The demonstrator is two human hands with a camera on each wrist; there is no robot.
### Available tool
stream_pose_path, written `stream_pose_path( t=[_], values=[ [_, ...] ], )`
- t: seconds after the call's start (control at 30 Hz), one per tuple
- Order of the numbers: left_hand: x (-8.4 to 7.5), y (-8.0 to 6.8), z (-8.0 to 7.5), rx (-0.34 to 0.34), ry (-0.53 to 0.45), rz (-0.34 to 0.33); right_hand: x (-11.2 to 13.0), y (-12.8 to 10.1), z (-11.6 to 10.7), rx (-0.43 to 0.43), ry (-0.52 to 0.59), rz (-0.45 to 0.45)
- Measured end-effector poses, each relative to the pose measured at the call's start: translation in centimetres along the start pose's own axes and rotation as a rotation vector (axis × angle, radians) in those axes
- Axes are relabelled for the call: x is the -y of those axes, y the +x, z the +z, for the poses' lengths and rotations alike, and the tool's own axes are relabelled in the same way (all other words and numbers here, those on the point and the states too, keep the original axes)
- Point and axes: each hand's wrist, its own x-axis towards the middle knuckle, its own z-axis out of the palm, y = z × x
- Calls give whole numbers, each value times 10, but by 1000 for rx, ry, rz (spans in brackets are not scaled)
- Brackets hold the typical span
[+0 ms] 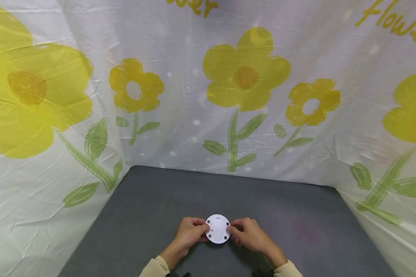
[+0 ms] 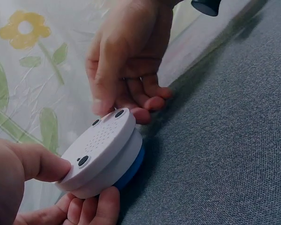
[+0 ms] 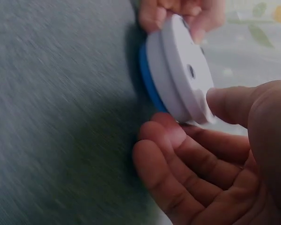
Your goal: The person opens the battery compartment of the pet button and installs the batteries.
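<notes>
Between both hands is a round white device [image 1: 218, 233], its face with a patch of small holes and several dark round feet turned up. In the left wrist view, its stepped white side [image 2: 114, 164] ends in a blue band [image 2: 133, 168] underneath, close over the dark cloth. My left hand [image 1: 188, 233] pinches the left edge, thumb on the upper face and fingers below. At the opposite edge, my right hand [image 1: 252, 234] holds it with the thumb [image 3: 232, 104] pressing the upper face and the fingertips curled near the lower side. The device tilts in both wrist views.
A dark grey cloth-covered table [image 1: 180, 192] lies under the hands. White curtains with yellow flowers [image 1: 180, 127] stand along its back and both sides. Light sleeves [image 1: 156, 267] cover the forearms at the near edge.
</notes>
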Motion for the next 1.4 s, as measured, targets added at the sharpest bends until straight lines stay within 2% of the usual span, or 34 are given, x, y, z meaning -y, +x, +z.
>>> stream_pose_path(
  t=[0.1, 0.27, 0.43, 0.63, 0.8, 0.97, 1.13, 1.23, 1.4],
  values=[
    [0, 0, 0, -3, -3, 2, 0, 0, 7, -15, 22, 0],
    [-5, 0, 0, -3, -47, 35, 3, 3, 12, -117, 46, 19],
    [-25, -2, -3, -20, -97, 60, 15, 8, 12, -246, 121, 20],
    [-47, -2, -8, -71, -129, 72, 36, 9, 6, -332, 172, 37],
    [-55, -1, -11, -40, -133, 93, 46, 8, 1, -384, 168, 51],
    [-63, -1, -16, 16, -134, 129, 49, 8, -4, -402, 152, 31],
    [-68, 1, -24, 115, -105, 149, 50, 7, -9, -380, 133, -20],
    [-70, 1, -29, 157, -47, 166, 49, 5, -12, -358, 119, -40],
    [-68, 3, -32, 185, 58, 225, 44, 3, -14, -314, 94, -75]
  ],
)
